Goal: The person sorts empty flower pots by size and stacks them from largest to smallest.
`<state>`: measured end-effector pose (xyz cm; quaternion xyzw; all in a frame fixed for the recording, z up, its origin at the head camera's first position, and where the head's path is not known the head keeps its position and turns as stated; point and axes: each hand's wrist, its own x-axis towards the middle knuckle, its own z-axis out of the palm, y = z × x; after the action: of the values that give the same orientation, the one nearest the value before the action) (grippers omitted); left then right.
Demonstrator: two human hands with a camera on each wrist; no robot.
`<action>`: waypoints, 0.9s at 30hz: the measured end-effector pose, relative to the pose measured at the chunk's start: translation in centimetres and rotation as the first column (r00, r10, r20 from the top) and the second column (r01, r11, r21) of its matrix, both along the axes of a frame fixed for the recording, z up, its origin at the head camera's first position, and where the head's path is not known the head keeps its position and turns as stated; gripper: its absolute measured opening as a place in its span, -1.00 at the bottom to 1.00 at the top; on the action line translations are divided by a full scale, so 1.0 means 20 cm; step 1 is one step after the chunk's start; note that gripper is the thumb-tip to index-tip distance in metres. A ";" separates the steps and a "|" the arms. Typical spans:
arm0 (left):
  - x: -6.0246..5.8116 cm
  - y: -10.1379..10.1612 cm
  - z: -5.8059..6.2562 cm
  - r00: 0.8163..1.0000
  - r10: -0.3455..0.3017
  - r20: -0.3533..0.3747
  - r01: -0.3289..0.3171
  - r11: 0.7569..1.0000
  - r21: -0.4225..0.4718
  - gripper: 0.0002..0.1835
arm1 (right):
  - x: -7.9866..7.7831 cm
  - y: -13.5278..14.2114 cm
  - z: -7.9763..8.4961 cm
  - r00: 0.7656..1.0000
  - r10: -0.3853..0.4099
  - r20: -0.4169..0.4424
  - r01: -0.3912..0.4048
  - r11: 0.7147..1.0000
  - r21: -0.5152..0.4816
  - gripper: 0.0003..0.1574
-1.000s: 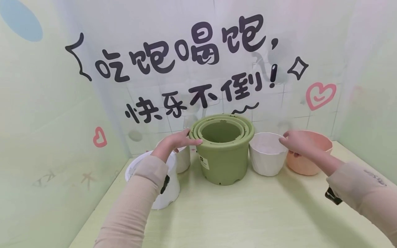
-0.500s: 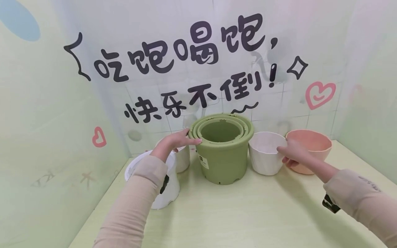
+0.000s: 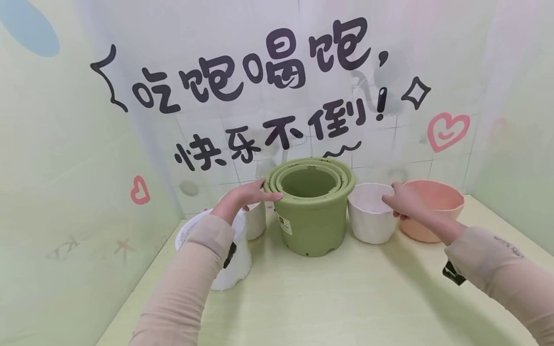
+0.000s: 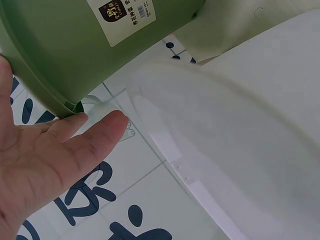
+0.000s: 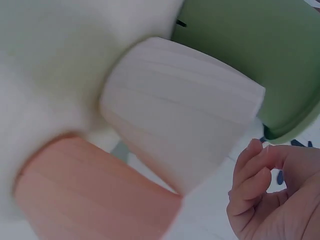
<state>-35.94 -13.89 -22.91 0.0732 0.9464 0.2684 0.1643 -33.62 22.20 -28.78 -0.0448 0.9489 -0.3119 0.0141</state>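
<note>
Pot (image 3: 316,230), green, bears barcoded label (image 4: 123,30).

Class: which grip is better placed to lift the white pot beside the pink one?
Probably the right grip: it is close beside that white pot; the left grip touches the green pot.

Left hand (image 4: 47,155) touches 1 labelled green pot (image 4: 67,47).

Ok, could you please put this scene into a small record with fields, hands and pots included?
Left hand: touches the rim of the nested green pots
Right hand: at the white pot right of them; contact unclear
Far right: pink pot
Left side: two white pots, partly hidden
Table: pale
Lettering: black, behind the pots
</note>
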 end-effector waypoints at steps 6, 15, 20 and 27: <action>-0.01 0.01 0.00 1.000 -0.008 -0.007 0.008 1.000 -0.018 0.05 | -0.04 -0.13 0.13 0.996 0.015 -0.090 -0.012 1.000 0.027 -0.28; -0.02 0.03 -0.02 1.000 -0.011 0.009 0.010 1.000 0.011 0.05 | -0.15 -0.30 0.14 0.993 0.021 -0.118 -0.025 0.999 -0.029 -0.47; -0.01 0.03 -0.03 1.000 0.001 0.005 -0.002 1.000 0.026 0.07 | -0.19 -0.32 0.14 0.997 0.006 -0.077 -0.010 0.998 -0.058 -0.74; 0.00 -0.04 -0.05 0.991 -0.080 -0.111 0.083 0.996 0.023 0.03 | -0.21 -0.34 0.12 0.998 0.038 -0.049 -0.043 0.992 -0.122 -0.73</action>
<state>-35.89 -14.72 -23.96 0.1286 0.9464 0.2702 0.1218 -37.75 15.45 -26.38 -0.0721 0.9270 -0.3682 -0.0045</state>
